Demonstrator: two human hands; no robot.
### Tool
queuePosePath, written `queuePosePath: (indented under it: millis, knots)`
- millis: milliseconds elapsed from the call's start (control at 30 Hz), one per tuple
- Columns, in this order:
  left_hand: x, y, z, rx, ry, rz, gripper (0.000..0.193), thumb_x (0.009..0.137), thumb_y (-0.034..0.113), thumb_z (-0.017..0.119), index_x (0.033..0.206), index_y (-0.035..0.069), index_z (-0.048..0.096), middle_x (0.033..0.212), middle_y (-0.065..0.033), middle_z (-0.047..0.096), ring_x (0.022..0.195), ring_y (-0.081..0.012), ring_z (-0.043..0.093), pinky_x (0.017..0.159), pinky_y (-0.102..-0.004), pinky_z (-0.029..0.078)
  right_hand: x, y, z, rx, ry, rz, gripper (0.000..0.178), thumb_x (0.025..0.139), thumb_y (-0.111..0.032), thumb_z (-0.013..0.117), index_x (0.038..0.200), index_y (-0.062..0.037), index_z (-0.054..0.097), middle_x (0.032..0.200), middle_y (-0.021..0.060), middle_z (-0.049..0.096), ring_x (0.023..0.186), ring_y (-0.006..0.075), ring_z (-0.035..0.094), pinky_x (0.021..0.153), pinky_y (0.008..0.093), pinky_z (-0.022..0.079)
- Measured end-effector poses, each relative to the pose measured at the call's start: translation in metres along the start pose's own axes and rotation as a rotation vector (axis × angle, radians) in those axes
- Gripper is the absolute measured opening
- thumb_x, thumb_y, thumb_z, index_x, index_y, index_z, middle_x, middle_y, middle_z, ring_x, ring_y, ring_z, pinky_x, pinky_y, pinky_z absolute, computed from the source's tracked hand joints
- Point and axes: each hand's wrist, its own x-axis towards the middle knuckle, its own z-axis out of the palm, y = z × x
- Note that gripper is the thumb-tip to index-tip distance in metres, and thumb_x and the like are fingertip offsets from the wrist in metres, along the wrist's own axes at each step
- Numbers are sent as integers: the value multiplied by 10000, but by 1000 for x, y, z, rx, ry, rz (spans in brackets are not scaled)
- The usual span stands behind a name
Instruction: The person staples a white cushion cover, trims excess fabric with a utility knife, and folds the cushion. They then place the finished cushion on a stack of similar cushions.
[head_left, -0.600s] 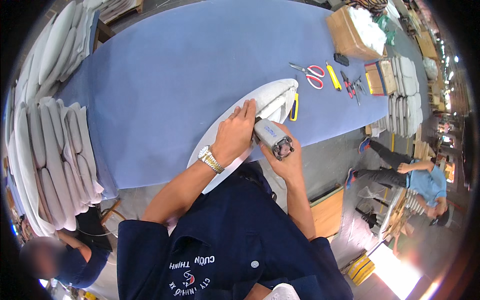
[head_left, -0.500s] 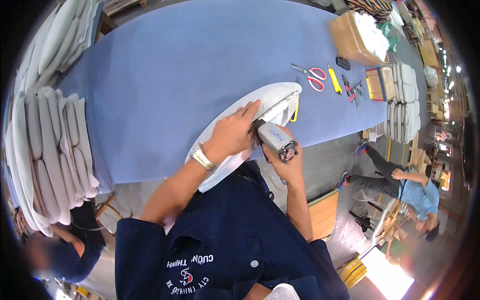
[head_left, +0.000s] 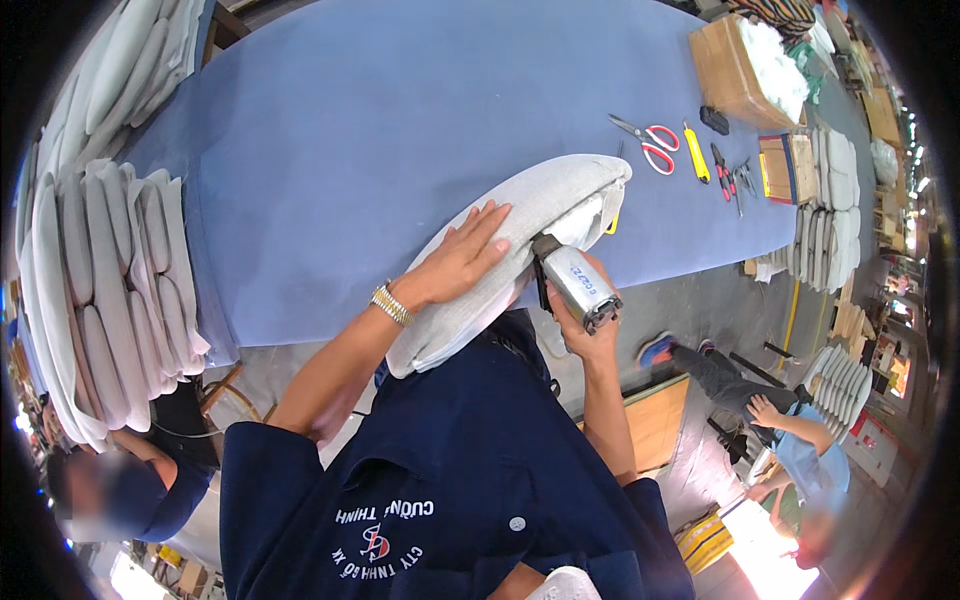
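Across upper centre of the frame, blue table (head_left: 400, 80); at centre, over its near edge, grey padded piece (head_left: 530, 215) beneath flatly stretched left hand (head_left: 456, 262); just right, silver tool (head_left: 580, 285) gripped in right hand (head_left: 592, 338).

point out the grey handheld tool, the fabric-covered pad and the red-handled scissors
Grey handheld tool (head_left: 580, 284), head view: side of its body
Fabric-covered pad (head_left: 540, 195), head view: upper fabric surface
Red-handled scissors (head_left: 646, 136), head view: where blades meet handles

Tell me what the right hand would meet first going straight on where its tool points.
Likely the grey padded piece, just ahead of the silver tool in the right hand; whether tool and piece touch is unclear.
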Motion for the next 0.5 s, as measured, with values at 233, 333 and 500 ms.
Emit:
queuePosePath:
  millis: [233, 333, 500]
  knots:
    - [-12, 34, 18, 349, 154, -56, 904, 949, 311, 694, 1617, -23, 183, 1618, -341, 308, 1496, -493, 335, 1216, -502, 352, -5, -9, 7, -107, 69, -171, 544, 819, -67, 772, 1338, 12, 629, 1169, 149, 735, 1076, 198, 716, 924, 323, 549]
    - [-13, 36, 21, 381, 167, -67, 898, 935, 257, 709, 1600, -55, 192, 1602, -346, 333, 1472, -499, 377, 1193, -491, 390, -11, -7, 0, -35, 21, -111, 567, 806, -69, 778, 1351, -2, 635, 1203, 152, 732, 1089, 213, 725, 924, 317, 550]
    - [-12, 42, 18, 386, 161, -102, 896, 921, 203, 717, 1594, -73, 192, 1604, -351, 326, 1478, -481, 378, 1191, -485, 396, -11, -15, -3, -47, -121, -108, 541, 833, -12, 762, 1352, 48, 620, 1232, 146, 722, 1091, 165, 694, 958, 297, 531]
